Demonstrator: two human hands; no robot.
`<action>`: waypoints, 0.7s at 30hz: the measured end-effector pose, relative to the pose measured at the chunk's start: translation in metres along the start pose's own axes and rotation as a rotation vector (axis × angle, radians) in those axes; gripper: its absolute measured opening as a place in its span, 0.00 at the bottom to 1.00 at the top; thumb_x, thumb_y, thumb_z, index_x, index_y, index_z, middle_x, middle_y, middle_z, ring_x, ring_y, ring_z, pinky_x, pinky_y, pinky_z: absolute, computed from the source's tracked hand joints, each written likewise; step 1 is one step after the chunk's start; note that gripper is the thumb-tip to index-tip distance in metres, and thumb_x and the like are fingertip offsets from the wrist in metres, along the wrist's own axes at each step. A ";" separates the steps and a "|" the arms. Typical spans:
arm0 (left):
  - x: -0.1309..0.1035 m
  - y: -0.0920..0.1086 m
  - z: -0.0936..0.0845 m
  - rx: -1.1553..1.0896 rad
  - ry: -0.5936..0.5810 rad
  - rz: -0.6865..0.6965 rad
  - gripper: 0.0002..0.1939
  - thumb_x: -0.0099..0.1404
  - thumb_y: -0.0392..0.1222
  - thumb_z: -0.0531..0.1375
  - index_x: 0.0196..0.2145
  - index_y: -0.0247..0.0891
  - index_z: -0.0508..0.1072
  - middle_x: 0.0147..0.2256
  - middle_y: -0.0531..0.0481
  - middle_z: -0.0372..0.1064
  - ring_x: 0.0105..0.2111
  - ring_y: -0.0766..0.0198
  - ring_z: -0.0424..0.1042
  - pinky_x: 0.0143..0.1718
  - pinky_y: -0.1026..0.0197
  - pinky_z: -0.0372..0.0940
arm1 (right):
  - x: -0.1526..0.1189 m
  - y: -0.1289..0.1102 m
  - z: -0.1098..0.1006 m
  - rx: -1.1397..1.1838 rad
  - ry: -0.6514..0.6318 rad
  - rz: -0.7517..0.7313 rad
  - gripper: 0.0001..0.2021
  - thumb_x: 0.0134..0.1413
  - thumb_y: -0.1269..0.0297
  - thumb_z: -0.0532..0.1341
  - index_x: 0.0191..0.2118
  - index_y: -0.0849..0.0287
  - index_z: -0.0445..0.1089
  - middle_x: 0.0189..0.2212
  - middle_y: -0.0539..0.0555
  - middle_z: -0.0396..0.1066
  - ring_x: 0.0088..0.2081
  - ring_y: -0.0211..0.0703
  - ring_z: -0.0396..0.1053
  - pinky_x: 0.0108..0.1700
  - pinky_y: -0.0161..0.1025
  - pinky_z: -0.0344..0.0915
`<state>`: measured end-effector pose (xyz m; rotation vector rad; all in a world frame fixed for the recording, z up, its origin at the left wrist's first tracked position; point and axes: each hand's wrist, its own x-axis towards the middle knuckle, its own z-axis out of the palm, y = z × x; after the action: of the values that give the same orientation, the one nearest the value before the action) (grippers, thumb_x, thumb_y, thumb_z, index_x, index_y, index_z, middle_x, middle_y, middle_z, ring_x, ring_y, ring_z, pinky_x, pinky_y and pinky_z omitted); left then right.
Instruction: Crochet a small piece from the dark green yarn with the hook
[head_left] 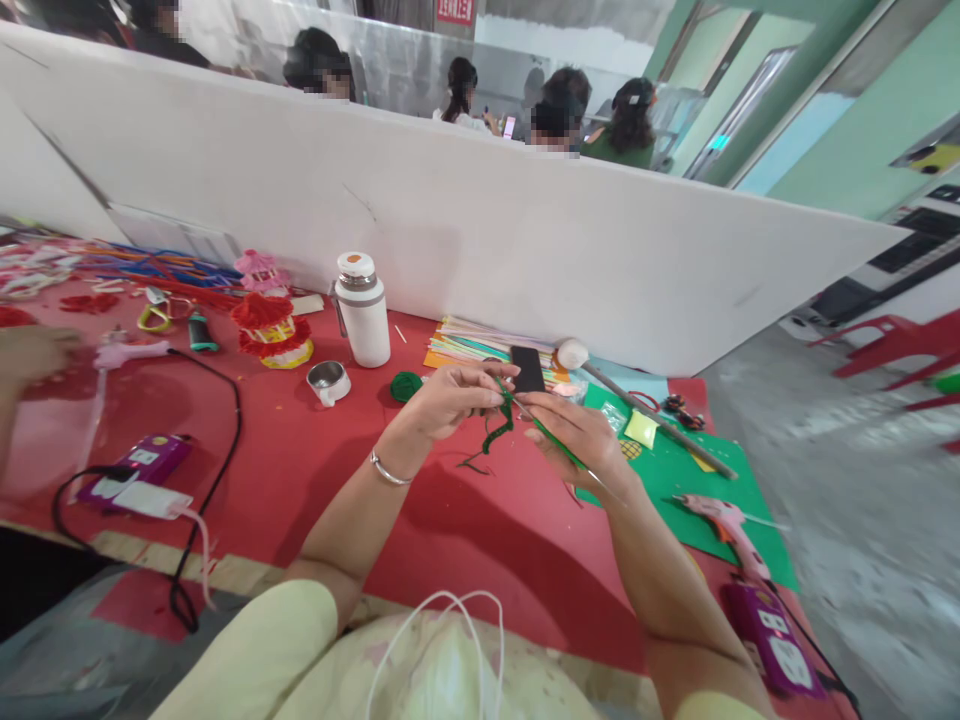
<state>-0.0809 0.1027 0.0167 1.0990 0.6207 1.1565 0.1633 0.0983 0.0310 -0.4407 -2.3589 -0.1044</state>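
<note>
Over the red table [480,560], my left hand [448,398] pinches a short strip of dark green crochet [498,430] that dangles below the fingers. My right hand [576,430] is closed around a crochet hook [559,443] with a green handle, its metal tip meeting the strip near my left fingers. The hook's back end sticks out past the right wrist. A ball of green yarn [406,386] lies just left of my left hand. Behind the hands rests a black phone [527,369], partly on pale sticks.
White thermos [369,320] and its metal cup [328,382] stand left. A pink glue gun [731,525] and purple power strip [772,640] lie right, near a long stick [660,425]. Another person's hand [34,355] is far left. A white partition [480,230] borders the back.
</note>
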 end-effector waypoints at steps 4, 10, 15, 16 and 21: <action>-0.001 0.001 0.000 -0.033 0.007 0.003 0.08 0.52 0.39 0.76 0.24 0.33 0.83 0.57 0.36 0.76 0.38 0.62 0.77 0.31 0.63 0.69 | 0.000 0.000 0.000 0.038 0.007 0.014 0.18 0.70 0.69 0.62 0.62 0.57 0.72 0.55 0.64 0.82 0.51 0.51 0.84 0.50 0.45 0.83; -0.002 0.001 0.001 -0.057 0.011 -0.027 0.07 0.52 0.38 0.75 0.24 0.33 0.83 0.59 0.36 0.76 0.32 0.68 0.75 0.30 0.64 0.71 | -0.002 0.000 0.001 0.019 0.022 -0.008 0.19 0.68 0.69 0.64 0.63 0.58 0.73 0.56 0.65 0.81 0.51 0.52 0.84 0.48 0.43 0.83; -0.001 0.000 0.001 -0.080 0.025 -0.038 0.07 0.51 0.39 0.75 0.25 0.33 0.83 0.60 0.36 0.75 0.33 0.66 0.76 0.29 0.63 0.71 | -0.003 -0.003 0.004 0.124 0.056 0.052 0.17 0.67 0.71 0.65 0.59 0.59 0.75 0.54 0.65 0.82 0.50 0.51 0.84 0.49 0.43 0.83; -0.001 0.000 0.002 -0.074 0.034 -0.025 0.07 0.51 0.39 0.75 0.25 0.33 0.83 0.59 0.36 0.75 0.36 0.64 0.77 0.29 0.63 0.71 | -0.002 -0.005 0.005 0.193 0.080 0.103 0.14 0.68 0.71 0.64 0.56 0.58 0.77 0.52 0.63 0.83 0.49 0.49 0.84 0.49 0.42 0.82; -0.003 0.001 0.006 0.028 0.109 0.092 0.06 0.50 0.38 0.76 0.25 0.35 0.84 0.57 0.36 0.76 0.49 0.53 0.77 0.34 0.62 0.71 | 0.002 -0.016 0.010 0.424 0.152 0.338 0.09 0.71 0.67 0.62 0.48 0.56 0.81 0.47 0.60 0.84 0.46 0.47 0.84 0.49 0.42 0.82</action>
<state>-0.0774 0.0979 0.0195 1.1036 0.6786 1.2971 0.1506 0.0860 0.0258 -0.5870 -2.0502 0.4929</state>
